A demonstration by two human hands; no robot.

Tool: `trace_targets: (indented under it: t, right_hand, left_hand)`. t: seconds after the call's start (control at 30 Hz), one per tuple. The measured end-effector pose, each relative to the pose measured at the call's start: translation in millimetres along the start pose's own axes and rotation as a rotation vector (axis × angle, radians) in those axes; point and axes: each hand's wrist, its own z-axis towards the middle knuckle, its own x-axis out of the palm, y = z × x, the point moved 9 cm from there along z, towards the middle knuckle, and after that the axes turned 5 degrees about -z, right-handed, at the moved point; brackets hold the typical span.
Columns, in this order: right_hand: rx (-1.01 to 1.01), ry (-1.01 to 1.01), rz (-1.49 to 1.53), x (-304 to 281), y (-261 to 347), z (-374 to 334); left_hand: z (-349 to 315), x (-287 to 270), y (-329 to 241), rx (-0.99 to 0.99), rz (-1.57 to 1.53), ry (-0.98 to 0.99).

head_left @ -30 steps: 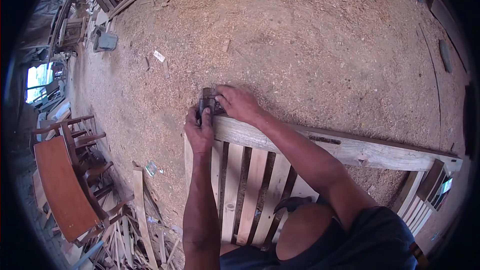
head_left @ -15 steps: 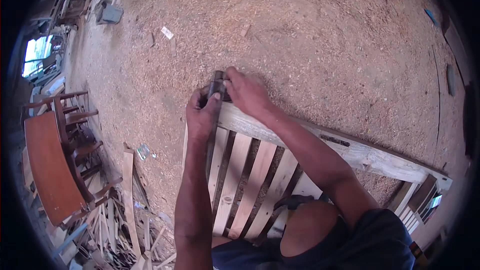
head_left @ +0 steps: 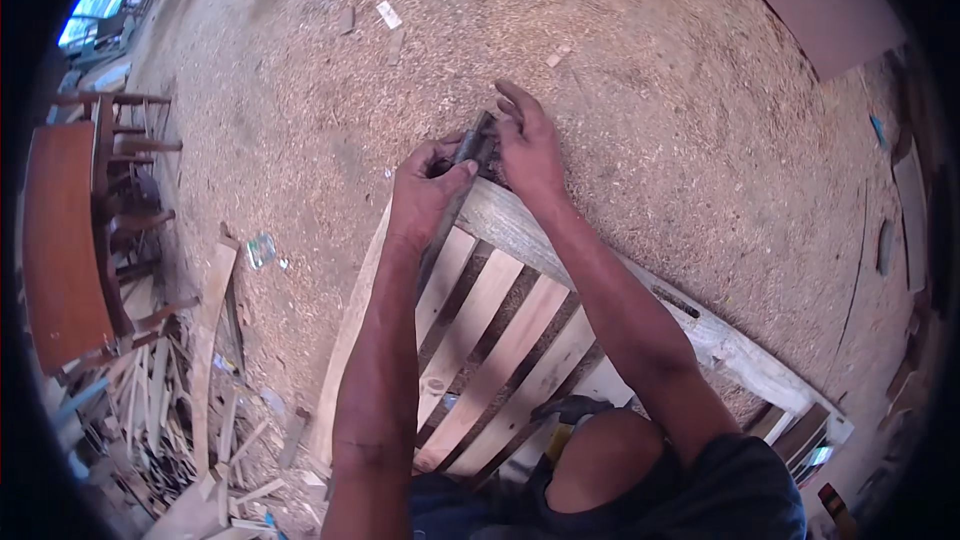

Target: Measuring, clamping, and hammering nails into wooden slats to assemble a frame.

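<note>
My left hand (head_left: pixel 430 190) is closed round a dark metal bar clamp (head_left: pixel 465 155) at the far corner of a slatted wooden frame (head_left: pixel 520 230). The clamp's bar runs back toward me beside my left forearm, over the slats. Close against the clamp's far end is my right hand (head_left: pixel 532 150), its fingers bent but apart, with the forefinger lifted away. Whether its lower fingers touch the clamp is hard to see. Pale slats (head_left: pixel 485 305) lie side by side within the frame, partly covered by my forearms.
A dark tool (head_left: pixel 575 407) with a yellow part lies by my knee (head_left: pixel 605 460). At left stand a reddish-brown wooden table (head_left: pixel 65 240) and a heap of wood offcuts (head_left: pixel 150 410). Shavings cover the floor (head_left: pixel 420 60). A brown board (head_left: pixel 815 0) is at far right.
The view has shifted, so the frame sits more tilted in it. My right hand has loosened from the clamp's end, its forefinger now raised. My left hand keeps its hold.
</note>
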Motion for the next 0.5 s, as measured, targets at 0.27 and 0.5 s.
trace_targets:
  t: [0.27,0.5]
  right_hand:
    - [-0.045,0.118,0.257,37.8,10.2,-22.2]
    - [-0.141,0.075,-0.034,78.8,59.1,-37.2]
  left_hand:
    - [-10.7,-17.2,7.5,-0.057,-0.022,0.063]
    - [-13.3,-39.0,8.1,-0.043,0.077,0.014]
